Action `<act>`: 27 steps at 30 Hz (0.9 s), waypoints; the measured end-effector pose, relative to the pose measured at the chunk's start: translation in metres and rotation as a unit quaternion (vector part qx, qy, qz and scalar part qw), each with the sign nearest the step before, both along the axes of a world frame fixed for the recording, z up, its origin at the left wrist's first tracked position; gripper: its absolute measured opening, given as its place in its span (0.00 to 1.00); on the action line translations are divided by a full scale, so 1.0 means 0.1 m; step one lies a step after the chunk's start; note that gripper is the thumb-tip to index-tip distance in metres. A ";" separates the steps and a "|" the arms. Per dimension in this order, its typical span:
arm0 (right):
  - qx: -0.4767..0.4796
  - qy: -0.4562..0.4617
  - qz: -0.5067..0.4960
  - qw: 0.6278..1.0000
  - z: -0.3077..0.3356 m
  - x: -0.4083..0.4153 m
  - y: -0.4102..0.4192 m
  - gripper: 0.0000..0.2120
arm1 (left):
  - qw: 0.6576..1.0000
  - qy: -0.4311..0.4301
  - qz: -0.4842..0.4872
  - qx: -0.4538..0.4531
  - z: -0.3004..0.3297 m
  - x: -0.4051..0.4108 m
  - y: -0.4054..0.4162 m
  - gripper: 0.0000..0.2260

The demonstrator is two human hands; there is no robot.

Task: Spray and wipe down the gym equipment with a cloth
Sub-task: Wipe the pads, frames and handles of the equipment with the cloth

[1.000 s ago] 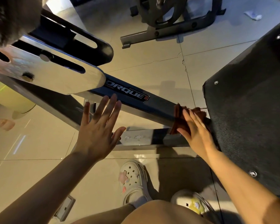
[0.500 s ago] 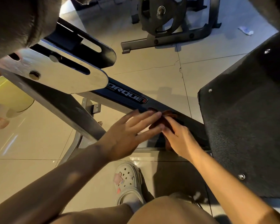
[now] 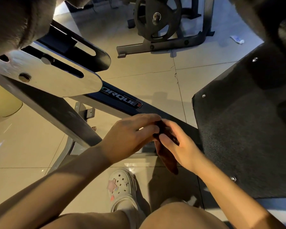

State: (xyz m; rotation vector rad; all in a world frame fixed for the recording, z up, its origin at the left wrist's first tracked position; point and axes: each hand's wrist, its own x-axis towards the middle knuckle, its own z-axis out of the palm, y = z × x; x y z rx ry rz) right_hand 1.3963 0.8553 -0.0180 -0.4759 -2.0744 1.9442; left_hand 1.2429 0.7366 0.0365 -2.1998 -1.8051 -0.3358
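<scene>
In the head view, a dark reddish-brown cloth (image 3: pixel 168 156) hung between both hands, just near of the dark metal frame beam (image 3: pixel 122 100) marked ORQUE. The left hand (image 3: pixel 129 138) had its fingers curled onto the cloth's top. The right hand (image 3: pixel 178 142) pinched the cloth from the right. A black textured footplate (image 3: pixel 244 129) stood at right, a white clog (image 3: pixel 122 187) below on the beige tiled floor (image 3: pixel 139 66).

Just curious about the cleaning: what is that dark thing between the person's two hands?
In the head view, a dark reddish cloth sits between the left hand and right hand; both pinch its top, and the rest hangs down.
</scene>
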 end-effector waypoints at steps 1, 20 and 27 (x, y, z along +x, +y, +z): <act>0.005 0.001 -0.005 1.000 -0.02 0.04 0.00 0.25 | 0.999 -0.040 0.008 0.000 0.00 0.03 0.01 0.09; 0.381 -0.033 -0.192 0.904 -0.07 -0.90 0.32 0.14 | 0.890 -0.195 0.412 0.015 -0.12 -0.45 0.05 0.15; 0.449 -0.061 -0.093 0.886 -0.78 -0.97 0.20 0.32 | 0.944 0.162 0.287 -0.019 -0.02 -0.62 -0.18 0.19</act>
